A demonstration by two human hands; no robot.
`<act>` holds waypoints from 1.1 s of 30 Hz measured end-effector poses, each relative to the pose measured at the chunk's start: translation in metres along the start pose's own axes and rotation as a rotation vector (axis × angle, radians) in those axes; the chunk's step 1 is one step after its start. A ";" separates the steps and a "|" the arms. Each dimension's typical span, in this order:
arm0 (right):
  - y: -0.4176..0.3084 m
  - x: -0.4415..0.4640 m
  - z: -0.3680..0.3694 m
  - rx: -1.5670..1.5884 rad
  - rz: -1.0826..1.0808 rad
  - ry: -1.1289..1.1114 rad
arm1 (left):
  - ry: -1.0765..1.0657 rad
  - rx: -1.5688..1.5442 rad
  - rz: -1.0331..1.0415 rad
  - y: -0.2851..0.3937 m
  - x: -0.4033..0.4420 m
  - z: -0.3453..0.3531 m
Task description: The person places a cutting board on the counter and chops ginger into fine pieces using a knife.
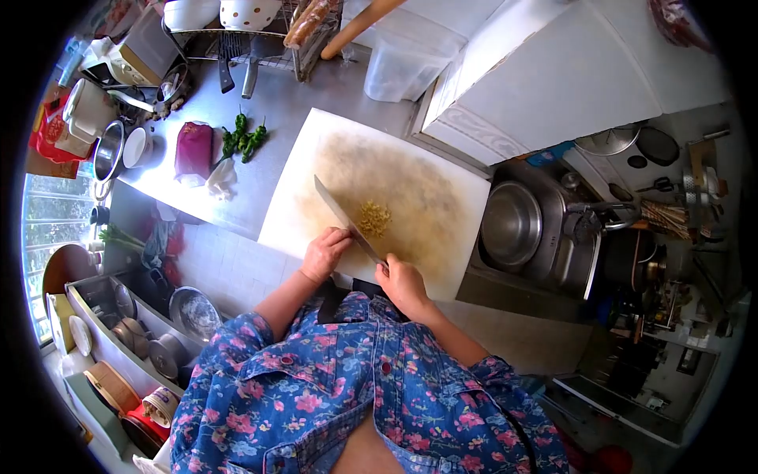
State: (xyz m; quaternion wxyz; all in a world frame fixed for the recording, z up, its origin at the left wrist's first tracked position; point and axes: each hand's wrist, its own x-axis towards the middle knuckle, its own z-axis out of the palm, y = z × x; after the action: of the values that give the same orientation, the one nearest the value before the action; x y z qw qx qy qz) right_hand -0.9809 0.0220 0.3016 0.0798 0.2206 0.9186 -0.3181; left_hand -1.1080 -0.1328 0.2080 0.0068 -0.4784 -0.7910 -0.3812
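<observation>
Nearest the camera, a floral jacket [316,379] is worn. Over the cutting board [438,205], a knife [336,206] is gripped by the closed right hand [403,282]; its blade is touched by the curled left hand [325,253], whose hold cannot be told. On the board, yellowish bits [375,218] are already chopped small; left of it, green peppers [245,142] are uncut.

We are looking down at a shiny grey counter [292,91], its left part gleaming with light. Beyond its left edge, a barred window [47,213] is letting in daylight, with greenery [61,197] showing outside. A wire rack [308,62] is standing along the far edge. Toward the right end, a white panel [545,87], perhaps a wall, is rising beside a metal sink [555,253]. Pale tiles [221,257] are showing below the near edge.
</observation>
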 end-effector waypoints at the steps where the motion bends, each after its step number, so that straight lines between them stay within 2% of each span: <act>1: 0.000 0.000 -0.001 0.012 0.015 -0.015 | 0.009 -0.006 0.002 0.000 0.000 -0.001; 4: -0.002 -0.003 -0.003 0.017 -0.014 0.028 | 0.042 -0.017 -0.047 0.005 0.003 -0.003; 8: 0.002 0.001 0.002 0.034 0.017 -0.038 | 0.080 -0.075 -0.088 0.002 0.002 -0.001; 14: -0.003 -0.002 -0.004 0.039 -0.013 -0.022 | 0.205 0.040 -0.223 0.010 0.006 -0.008; 21: -0.003 -0.001 -0.005 0.024 -0.016 -0.076 | 0.176 0.126 -0.320 0.018 0.002 -0.009; 24: -0.004 0.001 -0.006 0.030 -0.004 -0.081 | 0.133 0.143 -0.308 0.015 0.000 -0.005; 33: -0.003 0.002 -0.010 0.029 -0.017 -0.059 | 0.203 0.093 -0.306 0.016 -0.001 -0.003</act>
State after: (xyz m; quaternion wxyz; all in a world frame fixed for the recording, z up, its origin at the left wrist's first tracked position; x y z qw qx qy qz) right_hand -0.9837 0.0271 0.3109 0.1012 0.2045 0.9129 -0.3385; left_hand -1.0966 -0.1312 0.2188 0.0506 -0.3109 -0.8665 -0.3872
